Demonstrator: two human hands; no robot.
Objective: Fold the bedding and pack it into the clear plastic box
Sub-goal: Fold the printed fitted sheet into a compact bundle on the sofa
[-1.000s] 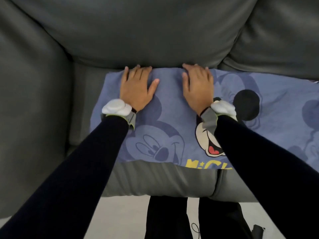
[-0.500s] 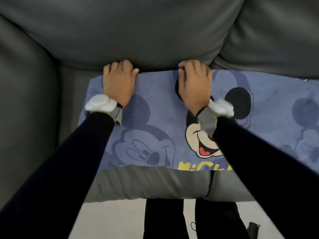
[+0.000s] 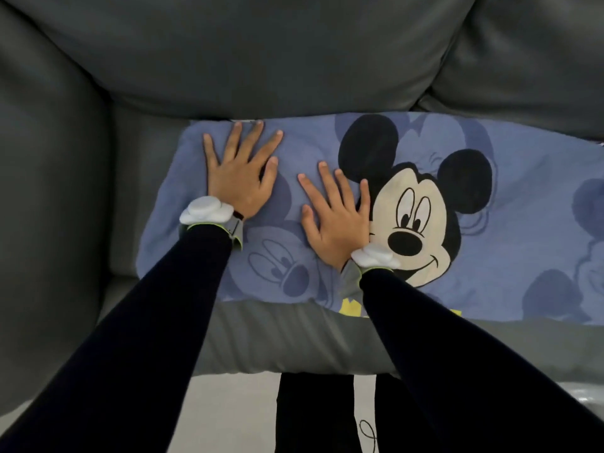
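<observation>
Both palms flat, fingers spread: left hand (image 3: 240, 176) and right hand (image 3: 336, 214) press the folded bedding (image 3: 490, 256) on the sofa (image 3: 294, 53); lifting carelessly may undo folds.

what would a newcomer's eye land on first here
Most likely the big cartoon mouse face, printed in black and cream on the blue bedding, right of centre on the dark grey sofa seat. Next come the left hand and right hand, both flat with fingers spread on the bedding's left part, each wrist wearing a white band.
</observation>
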